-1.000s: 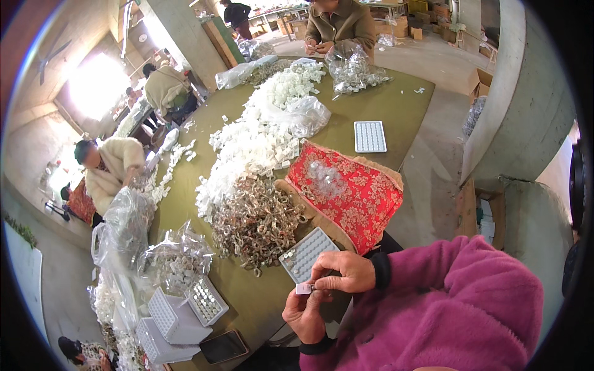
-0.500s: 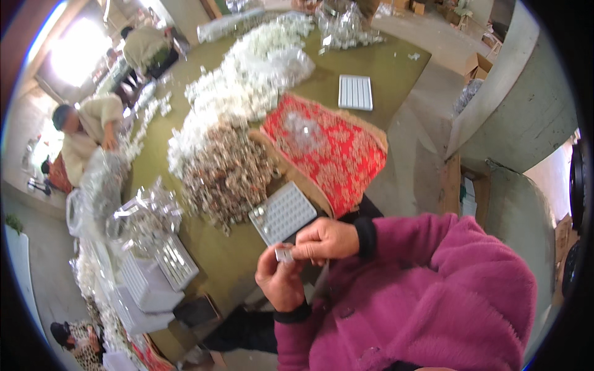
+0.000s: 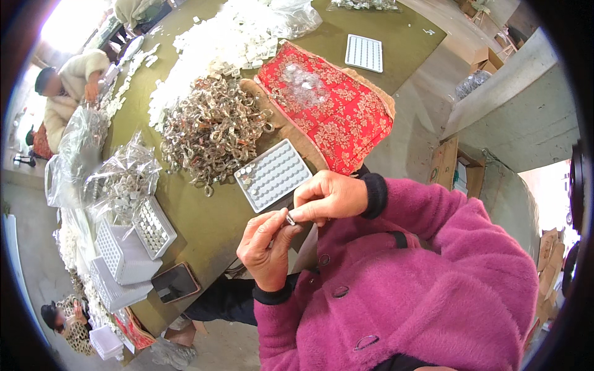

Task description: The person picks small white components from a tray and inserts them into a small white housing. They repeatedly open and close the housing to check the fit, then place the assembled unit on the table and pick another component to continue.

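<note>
All around the pocketed grey tray (image 3: 278, 176): green worktop (image 3: 213, 238). Beyond and right of tray: red floral cloth (image 3: 349, 127). Left of tray: heap of ring-shaped metal pieces (image 3: 213, 127). Near side of tray: left hand (image 3: 265, 248) half curled, right hand (image 3: 334, 195) bent over, pinching together on one small piece (image 3: 290, 219), barely any gap, just off tray's edge. Could slip and drop short of tray, from tiny grip area. Long axis aslant, roughly toward and away from tray; front end, can't tell.
</note>
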### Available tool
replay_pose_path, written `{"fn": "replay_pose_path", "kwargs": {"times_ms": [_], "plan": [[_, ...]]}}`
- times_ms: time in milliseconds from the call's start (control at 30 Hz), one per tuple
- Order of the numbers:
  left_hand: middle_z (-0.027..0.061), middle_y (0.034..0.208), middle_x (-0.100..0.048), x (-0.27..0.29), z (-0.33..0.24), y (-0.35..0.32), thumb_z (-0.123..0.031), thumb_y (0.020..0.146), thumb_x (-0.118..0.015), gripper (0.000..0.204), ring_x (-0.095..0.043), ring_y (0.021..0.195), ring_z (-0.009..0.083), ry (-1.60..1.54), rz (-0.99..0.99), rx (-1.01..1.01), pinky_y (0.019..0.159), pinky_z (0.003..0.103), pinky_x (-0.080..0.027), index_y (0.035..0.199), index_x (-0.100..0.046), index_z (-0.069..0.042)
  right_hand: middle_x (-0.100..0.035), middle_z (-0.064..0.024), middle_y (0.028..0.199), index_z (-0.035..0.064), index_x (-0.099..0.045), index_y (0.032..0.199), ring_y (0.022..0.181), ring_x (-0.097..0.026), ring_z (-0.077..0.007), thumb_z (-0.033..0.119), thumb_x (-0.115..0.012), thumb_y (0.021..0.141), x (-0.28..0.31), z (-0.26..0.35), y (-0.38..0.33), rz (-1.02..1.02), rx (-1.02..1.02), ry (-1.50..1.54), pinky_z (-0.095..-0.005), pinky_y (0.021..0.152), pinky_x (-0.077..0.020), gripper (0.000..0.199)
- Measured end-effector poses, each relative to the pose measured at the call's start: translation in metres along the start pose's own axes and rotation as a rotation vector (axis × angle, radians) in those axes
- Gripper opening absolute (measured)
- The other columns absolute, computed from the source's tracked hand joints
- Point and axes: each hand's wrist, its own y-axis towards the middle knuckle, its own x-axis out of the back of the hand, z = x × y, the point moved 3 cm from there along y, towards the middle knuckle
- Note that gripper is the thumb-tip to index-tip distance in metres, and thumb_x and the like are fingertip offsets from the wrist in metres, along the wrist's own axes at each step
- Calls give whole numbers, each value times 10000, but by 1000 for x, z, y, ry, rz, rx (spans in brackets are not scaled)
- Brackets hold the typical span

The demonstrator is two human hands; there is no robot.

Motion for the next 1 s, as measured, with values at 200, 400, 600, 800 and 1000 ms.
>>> {"fn": "replay_pose_path", "kwargs": {"times_ms": [200, 400, 600, 800, 1000], "plan": [[136, 971, -733, -14, -7, 3, 55, 804, -839, 254, -724, 822, 198, 113, -10, -118, 727, 292, -599, 1048, -772, 24, -643, -97, 793, -4, -628, 926, 757, -630, -176, 138, -644, 1020, -4, 14, -2, -47, 272, -298, -338, 698, -513, 172], [117, 1070, -722, -33, 13, 6, 67, 842, -804, 326, -700, 927, 162, -26, -10, -24, 781, 291, -590, 1158, -750, 8, -665, -107, 815, 15, -673, 944, 792, -685, -194, 211, -690, 1004, 14, -1, -6, -104, -15, -95, -355, 698, -542, 206], [110, 1156, -666, -35, 41, 5, 173, 842, -729, 282, -685, 917, 170, -502, -91, 275, 765, 299, -626, 1081, -676, 33, -661, -120, 902, 103, -706, 969, 848, -666, -338, 223, -661, 957, 91, 12, -18, -735, 332, -1077, -457, 729, -543, 129], [128, 1161, -657, -33, 46, 14, 175, 831, -730, 306, -682, 967, 185, -300, 6, 207, 810, 305, -615, 1095, -679, 28, -634, -111, 914, 99, -705, 986, 874, -655, -326, 213, -678, 940, 138, -2, -6, -818, 193, -1167, -447, 740, -539, 125], [122, 1174, -647, -28, 41, 16, 157, 881, -691, 266, -679, 999, 193, -437, 58, 273, 817, 312, -612, 1113, -664, 29, -645, -118, 915, 63, -684, 995, 836, -657, -332, 180, -664, 939, 141, -8, 2, -879, 226, -1217, -442, 726, -542, 132]]}}
